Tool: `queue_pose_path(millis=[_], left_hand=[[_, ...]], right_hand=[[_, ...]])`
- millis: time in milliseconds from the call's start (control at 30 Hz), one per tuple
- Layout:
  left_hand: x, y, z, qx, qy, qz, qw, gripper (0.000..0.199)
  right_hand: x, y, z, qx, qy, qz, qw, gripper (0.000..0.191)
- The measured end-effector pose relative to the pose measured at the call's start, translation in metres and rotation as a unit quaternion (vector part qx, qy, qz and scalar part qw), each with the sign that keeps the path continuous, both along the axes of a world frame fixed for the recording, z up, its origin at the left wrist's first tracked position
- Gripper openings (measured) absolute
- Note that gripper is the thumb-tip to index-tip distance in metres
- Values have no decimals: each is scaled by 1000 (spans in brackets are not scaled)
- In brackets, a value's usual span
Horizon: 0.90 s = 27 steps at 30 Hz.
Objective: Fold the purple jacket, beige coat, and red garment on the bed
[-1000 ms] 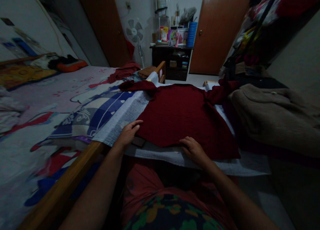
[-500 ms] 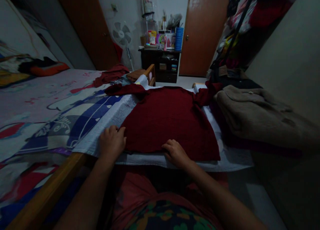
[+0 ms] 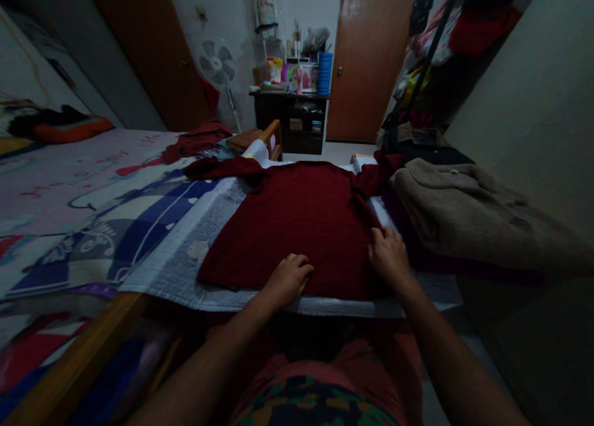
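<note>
A dark red long-sleeved top (image 3: 297, 222) lies spread out, its hem towards me and its sleeves out to both sides at the far end. Under it is a pale blue-white cloth (image 3: 185, 277) covering a flat surface. My left hand (image 3: 288, 281) rests on the top near the middle of the hem, fingers loosely bent and apart. On the right side edge of the top lies my right hand (image 3: 390, 256), its fingers spread over the fabric. Neither hand is lifting any cloth.
A folded brown-grey fleece garment (image 3: 464, 209) sits on a pile at the right, by the wall. On the left is a bed (image 3: 83, 172) with patterned bedding and a wooden rail (image 3: 83, 358). A fan (image 3: 218, 64) and a dark cabinet (image 3: 301, 120) stand at the back.
My left hand has moved right from the left edge of the top to its middle. My right hand has gone from the hem to the right edge. The view has shifted slightly.
</note>
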<state>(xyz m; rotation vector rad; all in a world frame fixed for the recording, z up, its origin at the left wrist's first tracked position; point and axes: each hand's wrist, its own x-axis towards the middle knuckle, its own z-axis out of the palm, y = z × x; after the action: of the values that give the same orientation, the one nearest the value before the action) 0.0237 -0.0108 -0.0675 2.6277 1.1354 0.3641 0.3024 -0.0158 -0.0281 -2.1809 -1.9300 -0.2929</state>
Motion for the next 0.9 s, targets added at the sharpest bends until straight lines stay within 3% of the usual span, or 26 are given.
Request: queue_pose_path(millis=[167, 400, 533, 700, 767, 900], left_hand=[[-3, -1, 5, -21, 25, -11, 999, 31], [-20, 0, 16, -110, 33, -68, 991, 62], [-21, -1, 22, -102, 35, -80, 991, 58], [-17, -8, 25, -52, 68, -84, 993, 53], [-14, -12, 25, -19, 93, -61, 994, 50], [-8, -17, 21, 13, 125, -18, 992, 37]], right_hand=[[11, -18, -3, -49, -45, -27, 997, 40], [18, -11, 1, -72, 60, -79, 992, 46], [32, -5, -2, -73, 167, -46, 982, 50], [40, -10, -8, -115, 270, 92, 952, 66], [42, -12, -10, -131, 271, 120, 946, 64], [48, -14, -8, -124, 202, 84, 968, 42]])
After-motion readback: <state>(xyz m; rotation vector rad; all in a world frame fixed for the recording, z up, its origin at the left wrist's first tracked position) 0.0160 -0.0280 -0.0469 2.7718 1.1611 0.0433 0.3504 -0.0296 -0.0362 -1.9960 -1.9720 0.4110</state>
